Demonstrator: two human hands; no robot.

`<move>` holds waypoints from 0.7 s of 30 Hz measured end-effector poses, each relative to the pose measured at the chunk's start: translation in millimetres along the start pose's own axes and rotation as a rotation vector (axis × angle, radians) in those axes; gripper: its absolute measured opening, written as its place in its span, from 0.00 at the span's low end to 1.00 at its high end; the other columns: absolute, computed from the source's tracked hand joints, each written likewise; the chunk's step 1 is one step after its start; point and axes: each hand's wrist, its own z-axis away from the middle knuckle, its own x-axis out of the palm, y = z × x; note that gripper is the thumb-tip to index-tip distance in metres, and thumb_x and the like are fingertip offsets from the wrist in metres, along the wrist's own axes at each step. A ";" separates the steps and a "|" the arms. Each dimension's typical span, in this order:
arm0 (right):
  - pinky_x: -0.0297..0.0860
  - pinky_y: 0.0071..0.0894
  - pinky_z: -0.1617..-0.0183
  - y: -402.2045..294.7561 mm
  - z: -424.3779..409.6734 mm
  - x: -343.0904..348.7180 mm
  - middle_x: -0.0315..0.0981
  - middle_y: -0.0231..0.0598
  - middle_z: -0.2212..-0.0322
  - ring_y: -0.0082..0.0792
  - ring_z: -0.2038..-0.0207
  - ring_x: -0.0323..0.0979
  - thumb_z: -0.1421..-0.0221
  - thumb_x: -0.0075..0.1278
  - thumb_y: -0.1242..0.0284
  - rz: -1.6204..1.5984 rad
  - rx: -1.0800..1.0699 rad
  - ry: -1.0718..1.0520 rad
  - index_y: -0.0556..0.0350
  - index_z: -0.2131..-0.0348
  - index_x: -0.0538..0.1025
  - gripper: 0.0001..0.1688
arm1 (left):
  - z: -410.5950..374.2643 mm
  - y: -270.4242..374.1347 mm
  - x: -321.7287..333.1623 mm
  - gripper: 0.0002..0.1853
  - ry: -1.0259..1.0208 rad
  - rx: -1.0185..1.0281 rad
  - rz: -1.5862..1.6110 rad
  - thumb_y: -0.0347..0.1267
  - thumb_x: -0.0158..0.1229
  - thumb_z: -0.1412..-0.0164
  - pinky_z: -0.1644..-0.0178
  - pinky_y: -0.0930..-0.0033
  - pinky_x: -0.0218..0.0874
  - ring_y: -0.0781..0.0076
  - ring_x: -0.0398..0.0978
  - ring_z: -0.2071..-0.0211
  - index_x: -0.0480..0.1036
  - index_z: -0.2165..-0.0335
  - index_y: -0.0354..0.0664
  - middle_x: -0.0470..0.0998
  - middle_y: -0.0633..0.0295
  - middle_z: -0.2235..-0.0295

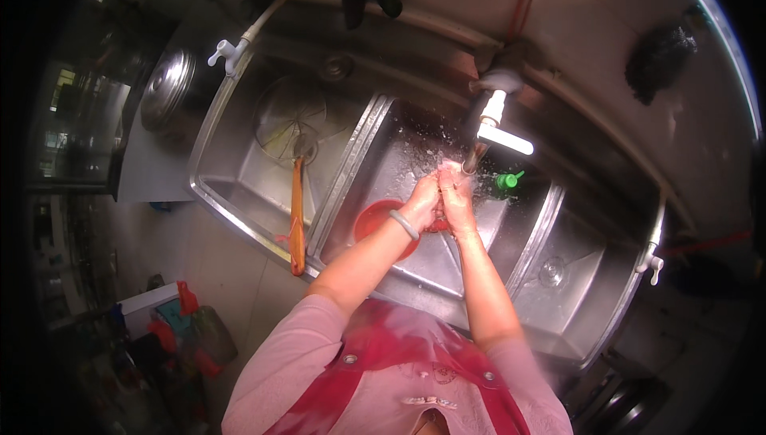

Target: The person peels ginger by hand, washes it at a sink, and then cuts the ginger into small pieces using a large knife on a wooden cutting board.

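Note:
My left hand (426,199) and my right hand (456,196) are pressed together under the faucet (492,113), over the middle bay of a stainless steel sink (353,166). Water splashes about them. Their fingers overlap and blur, so whether anything is held between them cannot be made out. A pale bangle (404,224) circles my left wrist. Partly beneath my left forearm sits a red plastic bowl (368,222), and a bit of red shows below the hands. To the right of the faucet spout is a small green plastic object (507,181).
A wire strainer (290,121) lies in the left bay, its wooden handle (297,219) crossing the front rim. White taps stand at the left (226,55) and right (652,263) ends. Metal lids (170,88) rest at left. Bags and a box (152,309) sit on the floor.

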 end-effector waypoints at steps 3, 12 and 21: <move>0.67 0.33 0.64 11.5 -16.5 -4.2 0.72 0.34 0.72 0.27 0.69 0.71 0.34 0.41 0.66 0.311 0.185 0.228 0.54 0.63 0.73 0.13 | 16.2 -17.5 31.6 0.16 -0.003 0.569 -0.314 0.40 0.45 0.30 0.57 0.74 0.66 0.79 0.74 0.62 0.73 0.57 0.41 0.77 0.66 0.64; 0.66 0.30 0.52 13.6 -6.4 -0.3 0.72 0.36 0.60 0.29 0.57 0.70 0.36 0.48 0.66 -0.187 0.300 0.187 0.59 0.55 0.74 0.16 | 8.3 -25.4 19.3 0.20 0.135 0.586 -0.509 0.41 0.40 0.28 0.40 0.65 0.57 0.64 0.67 0.45 0.65 0.47 0.39 0.71 0.54 0.47; 0.67 0.32 0.53 16.0 6.3 -14.3 0.71 0.35 0.59 0.29 0.56 0.69 0.38 0.50 0.72 -0.230 0.177 0.032 0.57 0.52 0.72 0.15 | 6.6 8.9 -10.0 0.19 -0.474 0.094 -0.055 0.43 0.39 0.28 0.56 0.72 0.67 0.75 0.75 0.60 0.70 0.50 0.44 0.77 0.61 0.59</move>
